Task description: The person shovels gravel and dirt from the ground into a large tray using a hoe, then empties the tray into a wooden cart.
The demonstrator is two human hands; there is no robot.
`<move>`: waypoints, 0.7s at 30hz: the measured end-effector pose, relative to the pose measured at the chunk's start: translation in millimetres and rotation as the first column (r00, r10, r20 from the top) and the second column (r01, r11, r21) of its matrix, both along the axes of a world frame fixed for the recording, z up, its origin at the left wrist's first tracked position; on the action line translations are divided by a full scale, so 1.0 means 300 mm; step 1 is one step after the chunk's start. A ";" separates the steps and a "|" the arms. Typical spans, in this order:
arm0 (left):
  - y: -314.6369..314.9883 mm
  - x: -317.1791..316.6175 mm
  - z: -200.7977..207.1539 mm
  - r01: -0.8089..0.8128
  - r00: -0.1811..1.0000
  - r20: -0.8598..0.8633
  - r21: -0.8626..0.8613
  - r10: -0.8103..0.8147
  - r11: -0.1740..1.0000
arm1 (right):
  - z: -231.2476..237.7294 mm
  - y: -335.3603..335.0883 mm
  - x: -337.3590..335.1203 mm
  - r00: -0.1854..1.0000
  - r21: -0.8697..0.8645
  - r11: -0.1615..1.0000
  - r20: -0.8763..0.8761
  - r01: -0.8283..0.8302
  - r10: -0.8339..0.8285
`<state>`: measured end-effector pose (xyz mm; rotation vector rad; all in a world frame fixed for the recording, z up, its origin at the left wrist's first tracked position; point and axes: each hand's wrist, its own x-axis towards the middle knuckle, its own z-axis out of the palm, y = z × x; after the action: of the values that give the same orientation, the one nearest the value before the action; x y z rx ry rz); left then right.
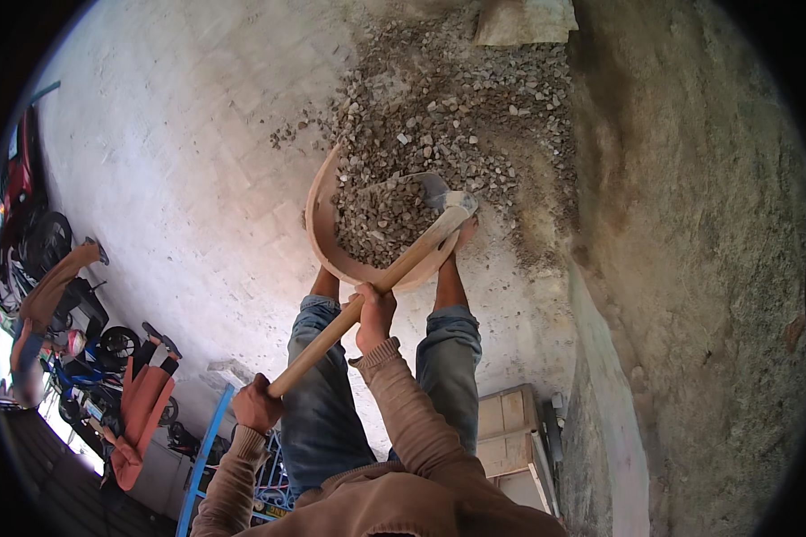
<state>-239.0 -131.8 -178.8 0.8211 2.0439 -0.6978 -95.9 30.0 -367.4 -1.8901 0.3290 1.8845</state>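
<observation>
Both my hands are closed round the long wooden handle of a hoe (331, 333), which slants from lower left to upper right across my legs. My left hand (257, 405) grips the handle's near end. Farther up the shaft, my right hand (374, 316) holds it near the pan's rim. The hoe's grey metal head lies over the right side of a shallow tan pan (321, 219), its blade among the stones. Gravel (381, 219) fills much of the pan, which rests on the ground at my feet. Part of the pan's right rim is hidden behind the handle.
A heap of loose gravel (475, 107) spreads beyond the pan. A rough wall (698, 224) rises on the right. Motorcycles (116, 345) and two people stand at the far left. Near my legs are a blue metal frame (208, 456) and a brown box-like thing (508, 428).
</observation>
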 end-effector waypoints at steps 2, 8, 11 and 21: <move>-0.080 -0.062 -0.028 0.046 0.999 -0.009 0.105 -0.046 0.993 | 0.024 -0.026 -0.035 0.997 -0.102 0.991 0.019 0.083 -0.081; 0.580 -0.089 -0.274 0.343 0.891 0.032 0.607 -0.453 0.717 | -0.135 0.292 0.235 0.843 0.026 0.844 0.041 0.535 -0.536; 0.892 0.017 -0.436 0.505 0.651 -0.021 0.758 -0.759 0.412 | -0.320 0.444 0.429 0.749 0.170 0.756 0.114 0.632 -0.652; 1.426 0.433 -0.756 0.659 0.129 -0.053 0.751 -0.990 0.046 | -0.712 0.526 0.800 0.543 0.183 0.570 0.181 0.801 -0.820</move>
<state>-109.2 295.8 -405.4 2.5510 0.9410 -0.2415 144.1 188.0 -581.1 -1.4693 0.8665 0.9822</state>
